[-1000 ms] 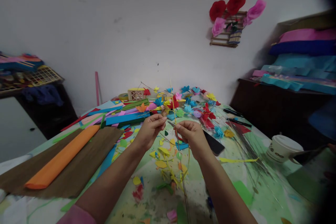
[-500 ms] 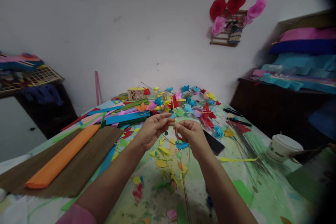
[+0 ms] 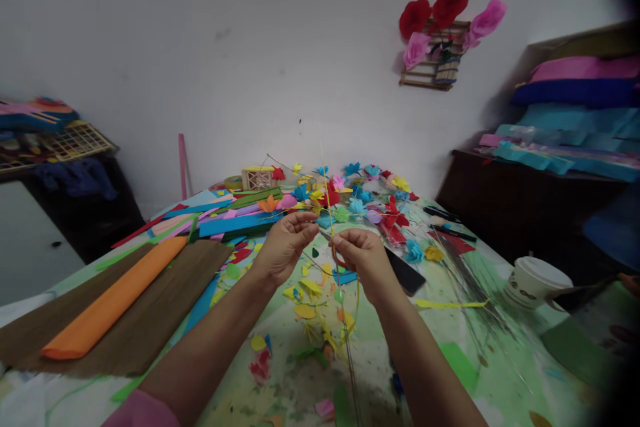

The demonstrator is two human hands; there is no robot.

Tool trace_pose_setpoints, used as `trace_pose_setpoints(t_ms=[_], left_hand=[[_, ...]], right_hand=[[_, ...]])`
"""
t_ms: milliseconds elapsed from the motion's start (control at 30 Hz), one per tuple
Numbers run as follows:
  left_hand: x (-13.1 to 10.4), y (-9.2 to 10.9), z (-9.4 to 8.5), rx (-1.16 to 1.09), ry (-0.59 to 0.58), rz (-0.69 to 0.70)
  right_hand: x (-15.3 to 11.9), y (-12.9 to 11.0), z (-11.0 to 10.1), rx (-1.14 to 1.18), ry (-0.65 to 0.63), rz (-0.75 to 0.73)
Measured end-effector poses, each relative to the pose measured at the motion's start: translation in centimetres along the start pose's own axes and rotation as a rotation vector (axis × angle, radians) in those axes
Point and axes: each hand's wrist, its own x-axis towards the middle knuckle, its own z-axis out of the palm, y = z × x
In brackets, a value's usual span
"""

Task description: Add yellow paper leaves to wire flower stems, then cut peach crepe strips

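1. Since last frame: left hand (image 3: 287, 247) backed off the stem (image 3: 330, 210), its fingertips now just left of it. View shifted slightly.
2. Left hand: partly open, thumb and forefinger slightly apart. Can't tell if anything thin sits between them.
3. Right hand (image 3: 357, 253): closed, thumb and forefinger pinching the stem about mid-length. Small grey tip (image 3: 325, 235) pokes out toward left hand; can't tell what it belongs to.
4. Stem: near upright between the hands, yellow up top, thin dark wire down toward the near side.
5. Near, on the desk (image 3: 280, 373): yellow scraps (image 3: 310, 288) below the hands, green paper (image 3: 460, 367) right of the right forearm.
6. Left side: orange roll (image 3: 115, 300) lying on brown paper (image 3: 165, 307).
7. Right side: phone (image 3: 404, 272) beside right hand, then loose wires (image 3: 470, 280) with yellow strip (image 3: 450, 304) across them, lidded cup (image 3: 533, 283) farther right.
8. Beyond the hands: coloured strips (image 3: 240, 223) on the left, paper flowers (image 3: 357, 203) centre to right, small box (image 3: 256, 179) near the wall (image 3: 250, 67).
9. Far: rack (image 3: 425, 77) on the wall, big red and pink flowers (image 3: 450, 5) on it.
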Motion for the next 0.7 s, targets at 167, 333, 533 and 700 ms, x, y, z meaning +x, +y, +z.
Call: trace_pose_setpoints(t_ms=[167,333,533,700], left_hand=[[-0.14,-0.08,0.23,0.022,0.026,0.088],[0.04,-0.32,0.21,0.108,0.019,0.159],[0.13,-0.71,0.07,0.172,0.024,0.212],[0.21,-0.46,0.17,0.152,0.11,0.141]], right_hand=[[-0.04,-0.06,0.11,-0.017,-0.001,0.007],[0.06,0.06,0.15,-0.014,-0.001,0.006],[0.02,0.04,0.17,-0.003,-0.01,0.013],[0.05,0.06,0.21,-0.001,-0.025,0.005]])
